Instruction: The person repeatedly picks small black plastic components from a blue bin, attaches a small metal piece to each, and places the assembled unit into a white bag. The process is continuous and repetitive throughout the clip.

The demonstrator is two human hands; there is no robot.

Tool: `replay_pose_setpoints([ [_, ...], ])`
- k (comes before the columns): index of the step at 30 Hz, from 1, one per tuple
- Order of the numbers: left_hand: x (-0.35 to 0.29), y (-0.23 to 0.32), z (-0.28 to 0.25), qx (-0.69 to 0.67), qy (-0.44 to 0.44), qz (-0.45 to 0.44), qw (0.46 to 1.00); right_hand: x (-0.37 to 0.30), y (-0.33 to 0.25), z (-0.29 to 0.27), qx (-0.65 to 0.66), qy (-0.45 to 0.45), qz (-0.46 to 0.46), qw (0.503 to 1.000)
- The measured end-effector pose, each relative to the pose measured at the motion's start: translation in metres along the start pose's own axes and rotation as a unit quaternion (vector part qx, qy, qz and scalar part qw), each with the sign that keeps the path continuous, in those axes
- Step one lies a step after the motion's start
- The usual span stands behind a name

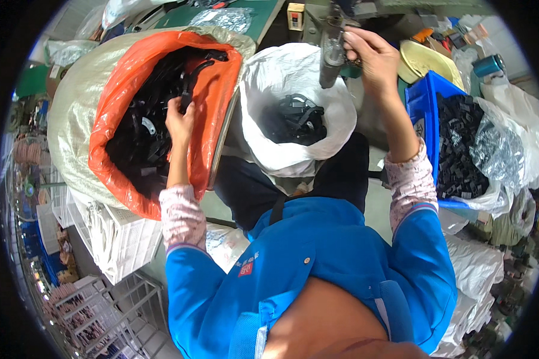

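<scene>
My left hand (179, 122) reaches into a sack with an orange plastic liner (218, 113), full of black plastic and strap parts (144, 119). Its thumb and fingers close around the lower end of a black strap (191, 81). To the right, my right hand (374, 63) is raised beside the dark metal head of a bench machine (332, 51). Thumb and fingertips pinch together at the machine's side; whatever is between them is too small to make out. Below the machine head, a white woven sack (263, 152) stands open between my knees, with black strapped parts (299, 119) inside.
At the right is a blue crate (422, 107) of small black pieces (461, 143), with clear plastic bags over its side. A yellow bag or container (428, 63) sits behind it. White plastic baskets (117, 245) and a metal rack (126, 305) stand at the lower left.
</scene>
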State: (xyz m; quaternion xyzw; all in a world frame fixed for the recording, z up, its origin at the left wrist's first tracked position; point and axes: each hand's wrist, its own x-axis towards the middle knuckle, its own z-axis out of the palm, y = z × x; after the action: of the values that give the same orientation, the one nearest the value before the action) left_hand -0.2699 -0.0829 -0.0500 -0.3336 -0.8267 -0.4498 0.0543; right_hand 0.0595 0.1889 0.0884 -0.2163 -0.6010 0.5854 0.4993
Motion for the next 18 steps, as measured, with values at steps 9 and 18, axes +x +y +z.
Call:
replay_pose_setpoints([
  [9, -0.023, 0.072, -0.035, -0.320, 0.053, 0.042, 0.945, -0.010, 0.020, 0.004, -0.085, -0.011, -0.021, 0.996],
  [18, -0.032, 0.164, -0.003, -0.676, -0.102, -0.123, 0.720, -0.090, -0.080, -0.140, -0.372, 0.057, 0.018, 0.926],
])
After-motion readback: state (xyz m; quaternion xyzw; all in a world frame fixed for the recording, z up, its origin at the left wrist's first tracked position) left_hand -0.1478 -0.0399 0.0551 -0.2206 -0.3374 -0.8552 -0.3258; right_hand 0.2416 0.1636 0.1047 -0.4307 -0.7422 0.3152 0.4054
